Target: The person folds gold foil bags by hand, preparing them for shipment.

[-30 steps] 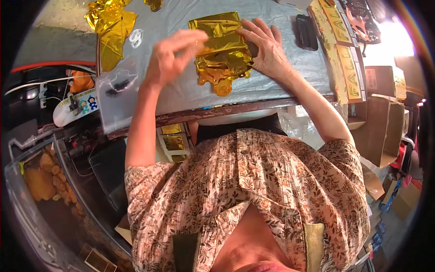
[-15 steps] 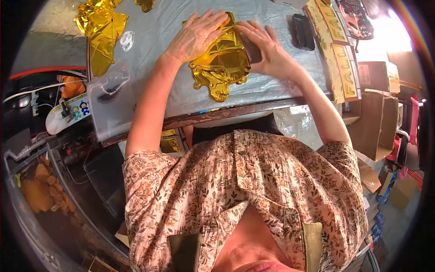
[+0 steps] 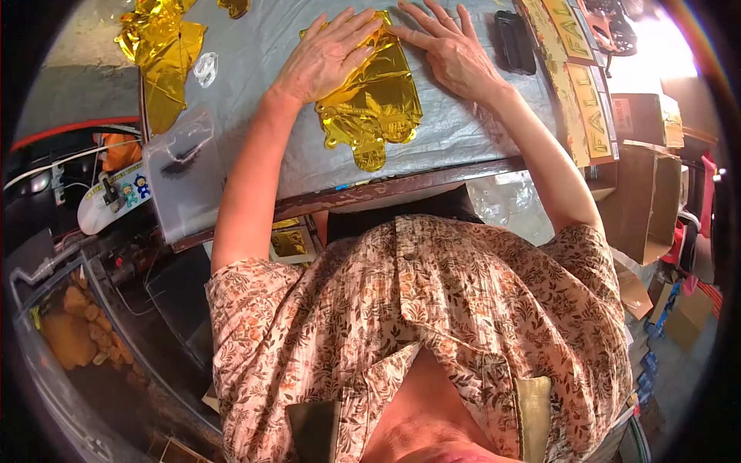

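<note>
A flat, uninflated gold foil balloon (image 3: 374, 100) with a scalloped lower end lies creased on the covered table. My left hand (image 3: 328, 58) rests flat over its upper left part, fingers stretched out and hiding some of the foil. Beside the upper right edge, my right hand (image 3: 455, 58) has its fingers spread, palm down over the table cover. Its thumb reaches toward the foil's top edge, close to the left fingertips.
More crumpled gold foil (image 3: 166, 65) hangs over the table's left edge, near a coil of white ribbon (image 3: 206, 69). A clear plastic bag (image 3: 181, 154) lies at the front left corner. To the right are a black tray (image 3: 515, 42) and boxes marked FALL (image 3: 588, 112).
My right hand has shifted up from the balloon's right side, and its fingers have spread. The foil's right side is more exposed and looks flatter. My left hand stays on the foil.
</note>
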Tool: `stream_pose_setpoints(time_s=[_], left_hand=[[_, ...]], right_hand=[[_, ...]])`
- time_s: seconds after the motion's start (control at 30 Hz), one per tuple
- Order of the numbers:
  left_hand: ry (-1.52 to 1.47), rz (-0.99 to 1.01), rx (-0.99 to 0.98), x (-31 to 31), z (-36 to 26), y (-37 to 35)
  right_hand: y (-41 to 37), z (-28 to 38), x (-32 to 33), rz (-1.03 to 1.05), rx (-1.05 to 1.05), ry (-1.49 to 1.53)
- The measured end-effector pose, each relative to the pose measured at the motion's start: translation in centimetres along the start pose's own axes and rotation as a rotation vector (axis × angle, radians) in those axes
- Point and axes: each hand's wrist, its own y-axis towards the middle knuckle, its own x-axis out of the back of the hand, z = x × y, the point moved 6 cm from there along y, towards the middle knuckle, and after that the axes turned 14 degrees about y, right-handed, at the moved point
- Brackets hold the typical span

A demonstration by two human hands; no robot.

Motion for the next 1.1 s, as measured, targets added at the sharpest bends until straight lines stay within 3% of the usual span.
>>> stream_pose_setpoints(time_s=[0.07,0.2,0.4,0.57,0.8,0.87,0.9,0.97,1.1], left_hand=[[0.008,-0.002,0.003,-0.1,0.0,0.0],[0.031,0.001,-0.003,-0.2,0.0,0.0],[0.021,-0.022,0.003,0.1,-0.2,0.0],[0.050,-0.047,-0.027,-0.4,0.1,-0.1],[0.032,-0.051,-0.035,0.0,-0.2,0.1],[0.038,-0.047,-0.037,0.1,-0.3,0.1],[0.043,-0.040,-0.040,0.1,-0.3,0.1],[0.054,-0.025,-0.039,0.2,-0.5,-0.1],[0.073,-0.028,-0.037,0.3,-0.6,0.0]], right_hand=[[-0.3,-0.2,-0.1,0.040,0.018,-0.192],[-0.4,-0.4,0.4,0.054,0.053,-0.287],[1.9,0.2,1.2,-0.031,0.125,-0.070],[1.7,-0.1,-0.5,0.058,0.126,0.132],[1.6,-1.5,-0.8,0.124,0.066,0.092],[0.6,-0.4,0.0,-0.168,0.452,0.240],[0.7,-0.6,0.2,-0.169,0.453,0.238],[1.5,-3.4,0.4,-0.145,0.052,0.469],[1.3,-4.2,1.0,-0.239,-0.171,0.694]])
